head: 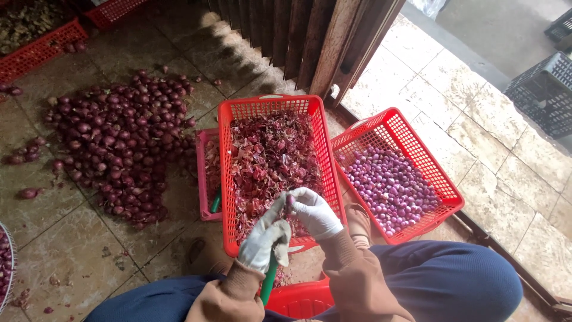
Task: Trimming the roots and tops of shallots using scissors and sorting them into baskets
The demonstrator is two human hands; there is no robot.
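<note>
Head view looks down on a person seated over a red plastic basket [223,179] that is heaped with dry reddish shallot skins [268,161]. Both hands wear white gloves. Right hand [314,213] pinches a small shallot [290,201] between its fingertips just above the near end of that basket, fingers closed on the bulb. Left hand [264,238] is wrapped around a green-handled tool [268,285]; its working end is hidden behind the glove, so what kind of tool it is cannot be told.

Right of the skin basket, touching it, a second red basket [444,185] sits at an angle and holds peeled pale purple shallots [387,185]. Left of the skin basket, a pink tray [201,179] is mostly hidden behind it; a green object [215,203] pokes out of the tray. Farther left, a loose pile of unpeeled dark red shallots [119,143] spreads on the tiled floor [71,250].

At the far left, a red crate [36,53] is cut off by the frame. At the far right, dark grey crates [545,89] stand on the stone paving. Near the bottom edge, another red container [301,298] shows between the person's knees, mostly covered by the brown sleeves [351,280].
</note>
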